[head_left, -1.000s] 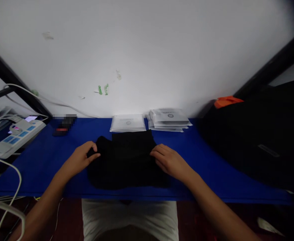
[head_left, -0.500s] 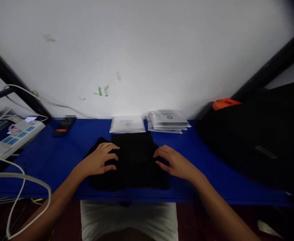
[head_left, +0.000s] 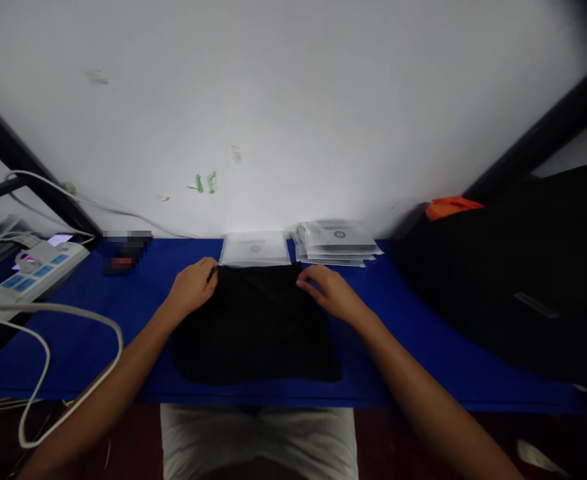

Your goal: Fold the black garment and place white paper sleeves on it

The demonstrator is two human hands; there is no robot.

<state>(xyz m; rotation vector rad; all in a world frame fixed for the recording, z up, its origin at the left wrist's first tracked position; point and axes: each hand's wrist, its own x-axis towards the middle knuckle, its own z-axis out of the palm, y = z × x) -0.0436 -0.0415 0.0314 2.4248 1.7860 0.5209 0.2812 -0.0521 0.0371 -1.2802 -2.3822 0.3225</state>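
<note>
A folded black garment (head_left: 256, 323) lies flat on the blue table (head_left: 413, 320) in front of me. My left hand (head_left: 192, 287) pinches its far left corner, fingers curled on the cloth. At the far right corner rests my right hand (head_left: 327, 290), with fingertips gripping the top edge. Just beyond the garment lies a flat clear plastic bag (head_left: 256, 248), and a stack of similar bags (head_left: 336, 240) sits to its right.
A white power strip (head_left: 28, 273) with cables sits at the left end, one white cable (head_left: 73, 360) looping down over the front edge. A small dark object (head_left: 123, 257) lies at the back left. A big pile of black fabric (head_left: 518, 280) with an orange item (head_left: 451, 205) fills the right.
The loose sleeve on the left has been folded in. Both hands moved from the garment's middle to its far corners; the garment now lies as a neat rectangle.
</note>
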